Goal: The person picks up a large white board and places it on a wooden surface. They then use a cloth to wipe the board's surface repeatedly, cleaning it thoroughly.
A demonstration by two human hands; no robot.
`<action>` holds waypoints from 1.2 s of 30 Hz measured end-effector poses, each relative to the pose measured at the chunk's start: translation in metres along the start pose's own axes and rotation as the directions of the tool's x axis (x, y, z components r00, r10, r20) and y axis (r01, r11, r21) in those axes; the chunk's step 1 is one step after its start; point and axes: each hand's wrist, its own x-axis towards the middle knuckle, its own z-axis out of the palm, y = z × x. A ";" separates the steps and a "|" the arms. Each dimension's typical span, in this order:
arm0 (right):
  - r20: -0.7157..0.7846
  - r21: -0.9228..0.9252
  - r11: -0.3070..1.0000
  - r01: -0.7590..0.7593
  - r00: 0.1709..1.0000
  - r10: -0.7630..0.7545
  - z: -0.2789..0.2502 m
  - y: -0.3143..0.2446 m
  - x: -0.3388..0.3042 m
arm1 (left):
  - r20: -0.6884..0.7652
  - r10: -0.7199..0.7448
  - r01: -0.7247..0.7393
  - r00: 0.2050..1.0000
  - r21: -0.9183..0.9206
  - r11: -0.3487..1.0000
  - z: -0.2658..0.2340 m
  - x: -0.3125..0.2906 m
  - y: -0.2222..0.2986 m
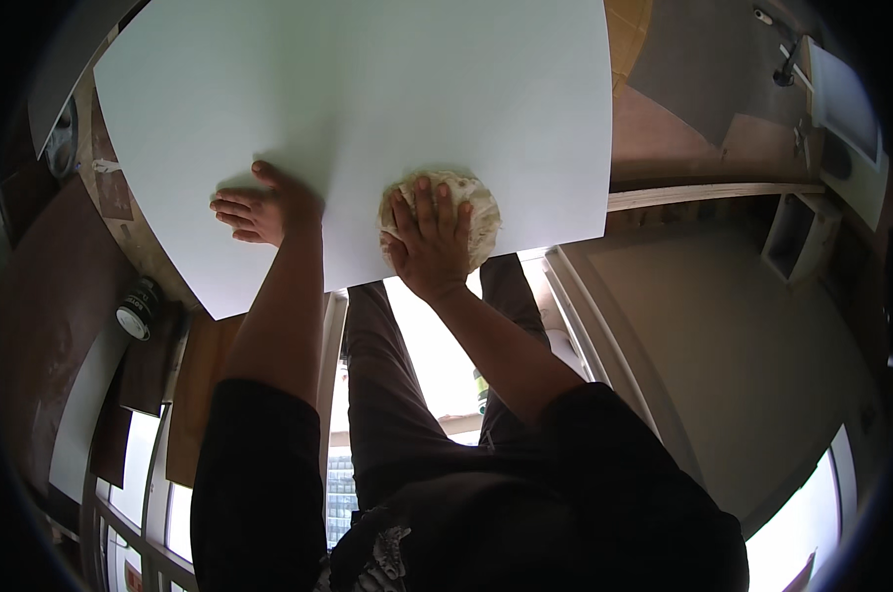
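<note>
Small pale lettering runs across the dark side of 1 cylindrical can (143,299) at the left, above its pale round end; the print is bent by the lens and partly lost in shadow. On the front of the person's black T-shirt (486,528), low down, sits a greyish-white printed graphic (389,555), and whether it contains letters cannot be told. Between the trouser legs (392,365), 1 small green-and-white object (482,391) shows markings too tiny and washed out by glare to read

A fisheye on the head looks down.
</note>
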 end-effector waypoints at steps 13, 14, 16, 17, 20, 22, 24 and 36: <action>-0.251 0.042 0.799 -0.599 0.768 0.589 -0.055 0.156 0.026 | 0.105 -0.016 0.018 0.994 -0.019 1.000 -0.011 0.007 0.002; -0.234 0.039 0.791 -0.610 0.764 0.601 -0.052 0.150 0.027 | 0.110 -0.022 0.025 0.994 -0.024 0.999 -0.014 0.008 0.003; -0.239 -0.034 0.845 -0.534 0.825 0.512 -0.034 0.123 0.021 | 0.062 -0.031 0.031 0.998 -0.007 0.999 -0.011 0.013 -0.004; -0.173 -0.066 0.912 -0.404 0.905 0.388 -0.029 0.102 0.016 | 0.071 -0.041 0.042 0.997 -0.009 0.999 -0.012 0.016 -0.007; -0.067 -0.175 0.984 -0.045 0.997 0.033 -0.038 0.066 0.038 | 0.114 -0.050 0.054 0.992 -0.029 0.998 -0.013 0.007 0.005; -0.126 -0.172 0.981 0.094 0.985 -0.117 -0.045 0.057 0.097 | 0.098 -0.047 0.050 0.994 -0.028 0.998 -0.013 0.011 0.005; -0.182 -0.170 0.979 0.114 0.973 -0.145 -0.059 0.056 0.167 | 0.106 -0.051 0.051 0.993 -0.004 0.999 -0.015 0.010 -0.001; -0.347 -0.280 0.955 -0.096 0.938 -0.008 -0.110 0.126 0.381 | 0.123 -0.059 0.054 0.991 0.038 0.998 -0.018 0.010 0.012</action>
